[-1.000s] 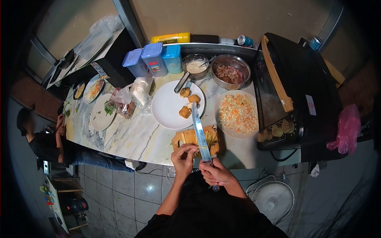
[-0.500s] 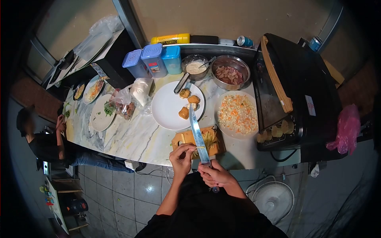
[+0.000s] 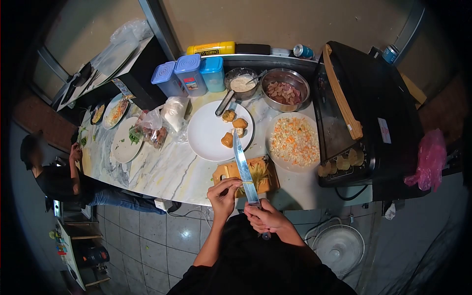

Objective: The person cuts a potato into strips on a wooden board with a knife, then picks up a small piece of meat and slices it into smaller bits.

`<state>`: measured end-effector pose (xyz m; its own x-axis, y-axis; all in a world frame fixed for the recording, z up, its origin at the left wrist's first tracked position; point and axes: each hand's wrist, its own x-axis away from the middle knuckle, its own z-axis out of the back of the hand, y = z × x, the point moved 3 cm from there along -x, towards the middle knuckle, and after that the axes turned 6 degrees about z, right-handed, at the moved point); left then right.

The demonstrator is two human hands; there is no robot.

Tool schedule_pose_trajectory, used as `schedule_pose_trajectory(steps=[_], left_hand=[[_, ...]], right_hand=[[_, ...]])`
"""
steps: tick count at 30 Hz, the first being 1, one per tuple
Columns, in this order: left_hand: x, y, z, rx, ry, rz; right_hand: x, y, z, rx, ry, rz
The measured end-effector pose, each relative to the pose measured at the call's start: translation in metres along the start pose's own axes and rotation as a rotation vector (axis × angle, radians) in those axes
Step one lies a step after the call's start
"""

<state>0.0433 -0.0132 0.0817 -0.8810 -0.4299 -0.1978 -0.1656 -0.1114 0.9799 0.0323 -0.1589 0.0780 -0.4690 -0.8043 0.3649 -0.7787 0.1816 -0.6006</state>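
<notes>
My right hand (image 3: 268,217) is wrapped round the handle of a long kitchen knife (image 3: 242,162), whose blade points away from me. My left hand (image 3: 223,197) pinches a thin yellowish strip (image 3: 247,182) that lies across the blade's lower part. Under the blade is a wooden cutting board (image 3: 227,171), with pale green-yellow shreds (image 3: 259,175) heaped on its right side. Past the board, the knife's tip reaches over the edge of a white plate (image 3: 206,132) bearing several browned, stuffed pieces (image 3: 239,123).
Right of the plate lies a dish of diced orange-and-white food (image 3: 294,142), beside a black oven (image 3: 373,113). Behind stand a bowl of meat (image 3: 285,93), a bowl of pale batter (image 3: 242,83) and lidded containers (image 3: 191,76). Another person (image 3: 59,172) is at the far left.
Both hands and the knife have shifted very slightly left. The grip on the knife and the pinch on the strip look the same.
</notes>
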Motion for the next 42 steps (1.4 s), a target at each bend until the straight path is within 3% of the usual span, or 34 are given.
schedule_pose_trajectory(steps=[34, 42], left_hand=[[0.0020, -0.0020, 0.0011, -0.009, -0.031, 0.014], [0.0055, -0.0068, -0.0034, 0.154, -0.085, 0.200]], right_hand=[[-0.0013, 0.0012, -0.0024, -0.006, 0.013, 0.003], [-0.0010, -0.0010, 0.0020, -0.012, 0.021, 0.009]])
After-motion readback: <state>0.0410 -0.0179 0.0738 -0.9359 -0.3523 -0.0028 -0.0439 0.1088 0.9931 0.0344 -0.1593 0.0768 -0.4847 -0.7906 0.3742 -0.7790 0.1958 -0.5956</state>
